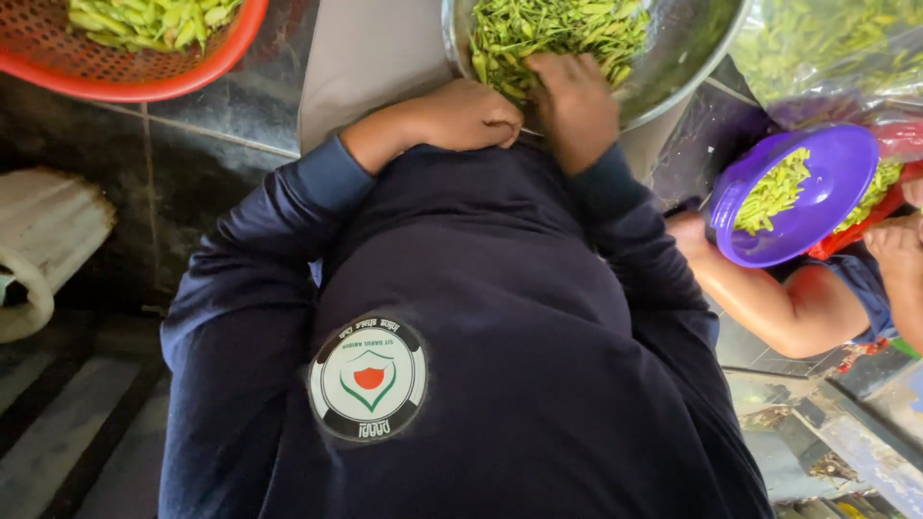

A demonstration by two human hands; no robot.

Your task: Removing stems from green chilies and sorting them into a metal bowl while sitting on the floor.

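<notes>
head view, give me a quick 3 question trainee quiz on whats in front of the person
1. True or false: the right hand rests on the cut green vegetable pieces in the steel bowl.
2. What colour is the perforated basket at the top left? A) blue B) red C) white
3. What does the co-worker's purple bowl at the right hold?

Key
1. True.
2. B, red.
3. Green vegetable pieces like those in the steel bowl. The left hand, closed, sits by that bowl's rim; whether it holds anything cannot be told.
</notes>
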